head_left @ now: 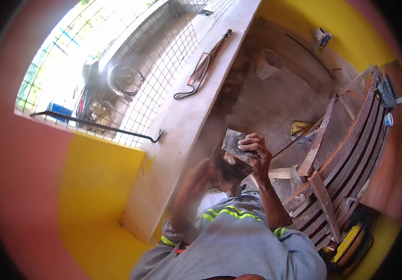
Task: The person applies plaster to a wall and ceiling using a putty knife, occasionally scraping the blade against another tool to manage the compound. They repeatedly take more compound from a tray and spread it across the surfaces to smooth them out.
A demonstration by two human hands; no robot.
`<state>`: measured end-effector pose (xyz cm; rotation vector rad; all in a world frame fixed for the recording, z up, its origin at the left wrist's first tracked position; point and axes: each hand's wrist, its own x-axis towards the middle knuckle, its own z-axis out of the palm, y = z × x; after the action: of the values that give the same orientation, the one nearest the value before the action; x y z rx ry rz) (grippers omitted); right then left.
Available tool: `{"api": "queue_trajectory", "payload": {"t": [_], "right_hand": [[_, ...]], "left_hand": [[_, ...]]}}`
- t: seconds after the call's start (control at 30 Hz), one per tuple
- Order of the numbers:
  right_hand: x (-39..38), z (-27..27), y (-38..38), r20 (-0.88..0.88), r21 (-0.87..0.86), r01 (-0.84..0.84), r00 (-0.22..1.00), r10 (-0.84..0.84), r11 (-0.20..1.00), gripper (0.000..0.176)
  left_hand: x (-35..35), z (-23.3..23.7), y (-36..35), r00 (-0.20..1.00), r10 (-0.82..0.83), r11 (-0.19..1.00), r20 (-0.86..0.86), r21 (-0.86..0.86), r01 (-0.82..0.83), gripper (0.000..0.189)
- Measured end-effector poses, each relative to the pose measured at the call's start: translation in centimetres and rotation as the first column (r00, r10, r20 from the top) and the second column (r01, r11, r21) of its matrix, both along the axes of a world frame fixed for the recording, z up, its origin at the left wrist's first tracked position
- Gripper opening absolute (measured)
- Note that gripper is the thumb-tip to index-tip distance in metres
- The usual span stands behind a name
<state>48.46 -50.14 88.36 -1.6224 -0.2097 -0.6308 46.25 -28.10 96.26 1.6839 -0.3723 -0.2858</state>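
Right hand [258, 151] pinches 1 dark flat plate [232, 141] beside the inner edge of the white ledge [177, 123]; left hand [201, 171], blurred, meets another dark plate [241, 169], grip unclear.

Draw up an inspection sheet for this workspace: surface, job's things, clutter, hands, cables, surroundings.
Surface: pale ledge, marked; floor, stained and littered.
Job's things: dark flat piece and grey flat piece, close together; contact unclear.
Clutter: crumpled yellow item on the floor.
Hands: left hand, blurred, appears to hold the dark flat piece; right hand grips the grey flat piece.
Cables: cord-like bundle on the ledge; exact kind unclear.
Surroundings: window grid, yellow wall, slatted bench.
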Motion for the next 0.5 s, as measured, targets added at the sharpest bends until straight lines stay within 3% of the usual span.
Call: {"api": "queue_trajectory", "payload": {"t": [0.03,0.1,0.23,0.27,0.37,0.4,0.5], "right_hand": [[-0.1,-1.6,0.0,-0.115,0.191,0.030,0.993,-0.008,0.981,0.016],[-0.8,-4.5,0.2,-0.335,0.537,0.152,0.941,0.044,0.830,0.013],[-2.5,-9.9,-2.6,-0.611,0.628,0.476,0.791,0.012,0.616,0.024],[-2.9,-8.9,-3.1,-0.635,0.619,0.504,0.772,0.007,0.603,0.029],[-3.8,-4.6,-4.2,-0.587,0.725,0.420,0.791,0.172,0.545,0.027],[-3.9,-3.0,-4.4,-0.514,0.775,0.294,0.808,0.288,0.560,0.028],[-2.5,-2.6,-3.7,-0.549,0.814,0.282,0.656,0.518,0.507,0.030]], "left_hand": [[0.4,0.3,-0.5,1.000,-0.004,1.000,-0.002,-0.002,0.004,0.023],[1.4,-1.1,-0.4,0.996,0.051,0.997,-0.079,-0.054,-0.055,0.024],[2.4,-1.3,-1.8,0.883,0.147,0.921,-0.446,-0.265,-0.287,0.027],[3.1,-3.3,-1.2,0.893,0.107,0.903,-0.437,-0.333,-0.271,0.027],[4.8,-6.8,0.5,0.884,0.052,0.956,-0.464,-0.234,-0.179,0.028],[5.5,-7.7,0.5,0.886,0.011,0.971,-0.463,-0.209,-0.121,0.028],[8.1,-8.7,-0.5,0.886,-0.109,0.989,-0.451,-0.141,0.050,0.030]]}}
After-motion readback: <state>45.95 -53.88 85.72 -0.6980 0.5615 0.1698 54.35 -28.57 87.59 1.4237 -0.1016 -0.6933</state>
